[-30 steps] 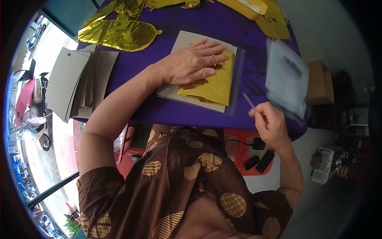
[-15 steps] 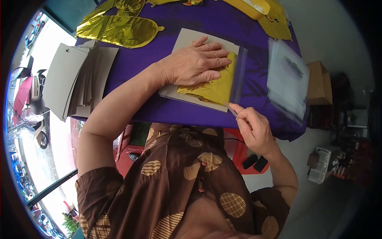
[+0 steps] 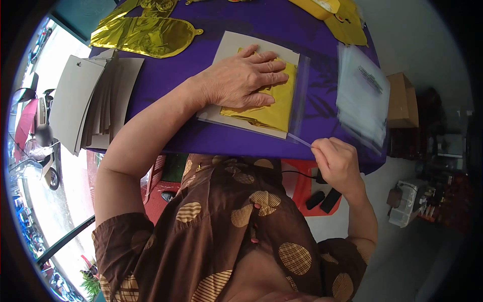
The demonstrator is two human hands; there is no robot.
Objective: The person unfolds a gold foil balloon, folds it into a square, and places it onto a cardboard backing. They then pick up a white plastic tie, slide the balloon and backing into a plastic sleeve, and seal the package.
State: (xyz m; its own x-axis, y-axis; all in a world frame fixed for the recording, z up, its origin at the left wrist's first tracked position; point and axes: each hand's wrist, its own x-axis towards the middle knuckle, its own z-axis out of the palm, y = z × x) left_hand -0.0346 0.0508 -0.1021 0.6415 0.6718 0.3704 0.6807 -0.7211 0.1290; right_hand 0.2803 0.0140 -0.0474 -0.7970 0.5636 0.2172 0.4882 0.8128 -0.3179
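My left hand (image 3: 241, 80) lies palm down with its fingers spread on a folded yellow foil piece (image 3: 282, 108). The foil rests on a pale card (image 3: 232, 46), both inside a clear plastic bag (image 3: 301, 90) whose free edge extends past the card on the right. Below and to the right, my right hand (image 3: 337, 162) is closed in a pinch on the end of a thin clear strip (image 3: 300, 140). The strip runs taut from the bag's lower right corner to the fingertips.
A stack of pale cards (image 3: 78, 100) stands at the left of the purple table (image 3: 201, 137). Gold foil shapes (image 3: 146, 38) lie at the back left. At the right are stacked clear bags (image 3: 361, 100) and a cardboard box (image 3: 402, 100); a yellow container (image 3: 317, 9) is at the back right.
My right hand has moved right and slightly down, drawing out more of the clear strip from the bag's corner. My left hand remains on the foil. The whole view has shifted slightly.
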